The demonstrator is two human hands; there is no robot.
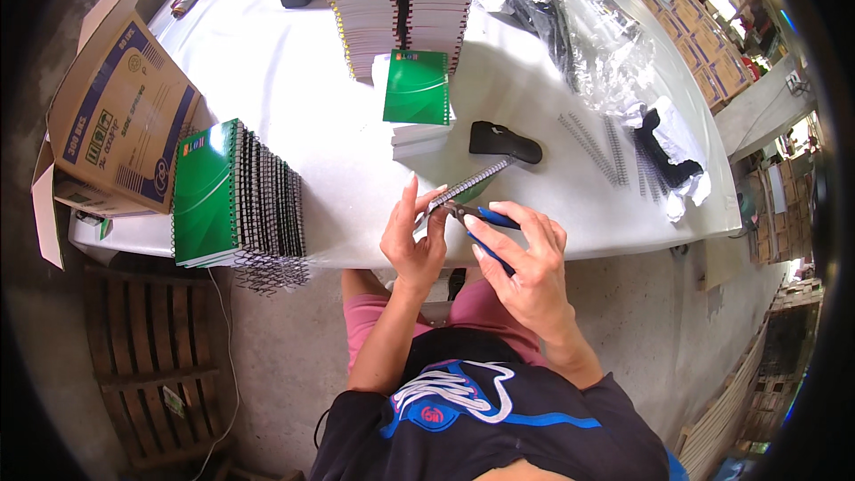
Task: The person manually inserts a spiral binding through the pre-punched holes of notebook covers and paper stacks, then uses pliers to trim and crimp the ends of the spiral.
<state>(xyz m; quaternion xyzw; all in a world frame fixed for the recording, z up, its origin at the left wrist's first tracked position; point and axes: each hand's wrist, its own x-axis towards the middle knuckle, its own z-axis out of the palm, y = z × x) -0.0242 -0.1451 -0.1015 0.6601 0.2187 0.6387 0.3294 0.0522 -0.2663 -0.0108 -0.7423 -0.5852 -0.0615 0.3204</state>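
Note:
Over the table's front edge my left hand (416,230) grips a spiral notebook (478,183), held up edge-on so its coil binding faces up. My right hand (525,254) is closed round blue-handled pliers (499,217), whose jaws meet the near end of the coil beside my left fingers. Just beyond lies a black pouch-like thing (504,142). A short stack topped by a green notebook (416,87) stands farther back. Left of my hands, a tall stack of green spiral notebooks (209,191) reaches the table's front edge. Loose wire coils (592,148) lie to the right.
An open cardboard box (125,116) tilts at the table's left side. Tall piles of coil-bound books (361,9) rise at the back. Clear plastic wrap (614,44) and a black cloth-like thing (670,150) lie on the right. A wooden slatted pallet (156,356) is at lower left.

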